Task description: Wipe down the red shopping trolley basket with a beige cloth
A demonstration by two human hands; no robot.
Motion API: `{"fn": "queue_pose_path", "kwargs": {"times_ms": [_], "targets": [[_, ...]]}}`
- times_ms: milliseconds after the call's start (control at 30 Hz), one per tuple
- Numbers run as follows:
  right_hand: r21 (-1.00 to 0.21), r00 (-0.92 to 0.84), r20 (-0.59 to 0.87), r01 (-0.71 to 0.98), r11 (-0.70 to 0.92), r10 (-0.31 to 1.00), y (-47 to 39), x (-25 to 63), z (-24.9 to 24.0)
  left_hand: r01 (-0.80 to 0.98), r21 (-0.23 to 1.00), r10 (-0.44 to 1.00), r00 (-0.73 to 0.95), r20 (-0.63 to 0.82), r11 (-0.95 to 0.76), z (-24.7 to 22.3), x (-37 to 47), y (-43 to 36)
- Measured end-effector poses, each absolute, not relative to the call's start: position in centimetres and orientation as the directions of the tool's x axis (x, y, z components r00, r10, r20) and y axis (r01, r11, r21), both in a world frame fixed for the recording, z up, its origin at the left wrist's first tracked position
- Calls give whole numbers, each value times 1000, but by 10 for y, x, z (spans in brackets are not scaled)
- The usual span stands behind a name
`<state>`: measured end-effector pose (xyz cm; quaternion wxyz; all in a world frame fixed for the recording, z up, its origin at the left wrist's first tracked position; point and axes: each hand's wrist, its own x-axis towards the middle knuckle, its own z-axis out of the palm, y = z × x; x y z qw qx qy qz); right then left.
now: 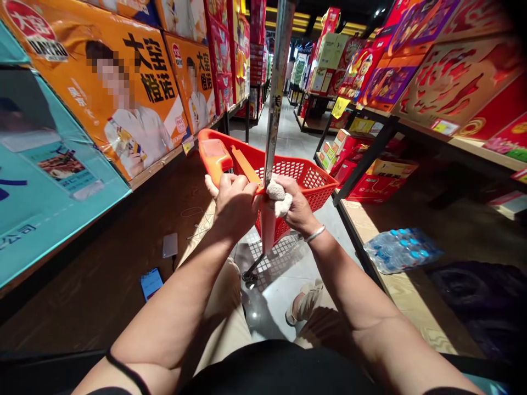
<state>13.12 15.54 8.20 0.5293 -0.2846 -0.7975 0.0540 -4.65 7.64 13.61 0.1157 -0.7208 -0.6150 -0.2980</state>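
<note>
A red-orange shopping cart (315, 175) with a perforated basket stands in front of me in the aisle. My left hand (234, 197) is closed on the cart's handle, left of an upright metal pole (272, 109). Just right of that pole, my right hand (298, 206) is closed around a whitish crumpled cloth (279, 195), which touches the pole's lower end. An orange flap (246, 165) and the handle's raised left part (216, 156) lie beyond my left hand.
Orange drink cartons (140, 104) and a teal carton (53, 175) line the left shelf. Red gift boxes (457, 82) fill the right shelf, with wrapped water bottles (403, 250) below. A phone (151, 284) and a power bank (169, 246) lie lower left.
</note>
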Motion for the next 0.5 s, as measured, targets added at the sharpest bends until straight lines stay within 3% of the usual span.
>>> {"fn": "queue_pose_path", "kwargs": {"times_ms": [67, 167, 333, 500], "targets": [[-400, -410, 769, 290, 870, 490, 159, 131, 82, 960, 173, 808, 80, 583, -220, 135, -48, 76], [-451, -455, 736, 221, 865, 500, 167, 140, 78, 963, 123, 792, 123, 598, -241, 135, -54, 76], [-571, -475, 621, 269, 775, 623, 184, 159, 80, 958, 81, 769, 167, 617, -274, 136, -70, 83], [-552, -466, 609, 332, 765, 642, 182, 154, 81, 951, 112, 755, 156, 637, -290, 133, -85, 94]]}}
